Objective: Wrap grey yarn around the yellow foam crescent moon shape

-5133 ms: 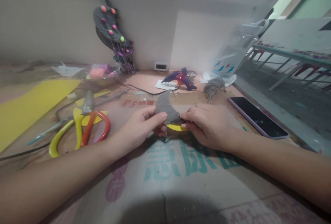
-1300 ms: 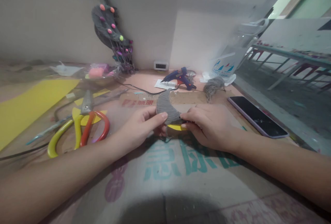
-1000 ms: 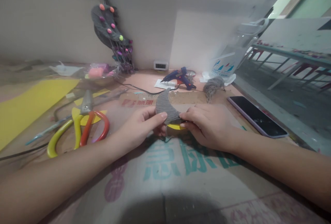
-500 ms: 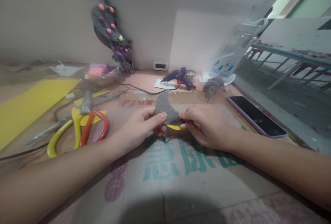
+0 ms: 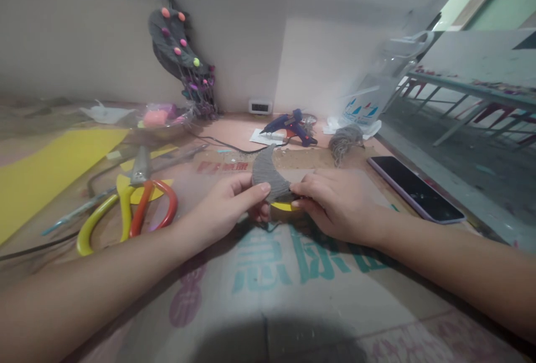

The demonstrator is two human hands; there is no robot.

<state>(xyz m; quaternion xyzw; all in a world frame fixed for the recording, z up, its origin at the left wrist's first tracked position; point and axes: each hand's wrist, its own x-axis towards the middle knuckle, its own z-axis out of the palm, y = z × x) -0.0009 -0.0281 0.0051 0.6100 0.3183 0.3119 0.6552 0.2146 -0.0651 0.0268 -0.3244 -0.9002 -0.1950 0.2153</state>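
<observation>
Both hands hold a crescent shape (image 5: 267,173) wrapped in grey yarn, with a bare yellow tip (image 5: 283,206) showing at its lower end. My left hand (image 5: 226,205) pinches the crescent's left side between thumb and fingers. My right hand (image 5: 335,202) pinches the lower right end, fingers closed. The piece is held just above a flattened cardboard sheet (image 5: 293,279) with teal printed characters.
Large yellow and orange scissors (image 5: 128,209) lie to the left on yellow paper scraps. A yellow sheet (image 5: 46,170) lies far left. A blue glue gun (image 5: 288,125), a ball of grey yarn (image 5: 345,139) and a phone (image 5: 414,189) lie behind and right. A decorated grey crescent (image 5: 178,53) leans in the corner.
Almost nothing differs; the hands keep the same pinch on the crescent, with only tiny shifts of the fingers.
</observation>
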